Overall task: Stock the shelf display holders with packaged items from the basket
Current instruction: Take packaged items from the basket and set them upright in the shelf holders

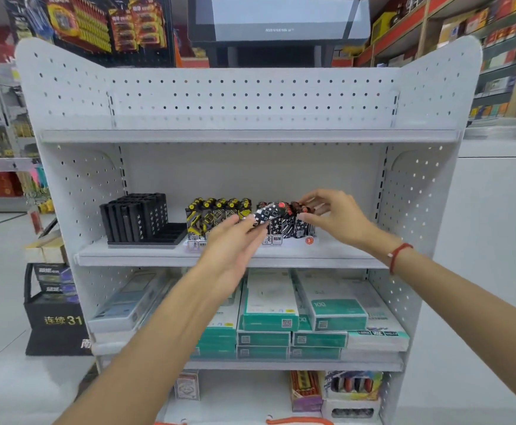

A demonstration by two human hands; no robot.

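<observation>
The left hand [235, 237] pinches a black-and-white patterned lighter with a red cap [267, 213], tilted, just above the middle white metal shelf [327, 256]. The right hand [331, 219], fingers curled, grips the red tops in the row of matching patterned lighters [287, 225]. Beside them stand yellow-and-black lighters [216, 217] and a black plastic display holder [141, 219].

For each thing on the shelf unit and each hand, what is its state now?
left hand: holds a black-and-white lighter, tilted
right hand: fingers pinch the tops in the black-and-white lighter row
black holder: upright, rear slots filled, front slots empty
yellow-black lighters: upright in a row
teal boxes: stacked flat
top shelf: bare
</observation>
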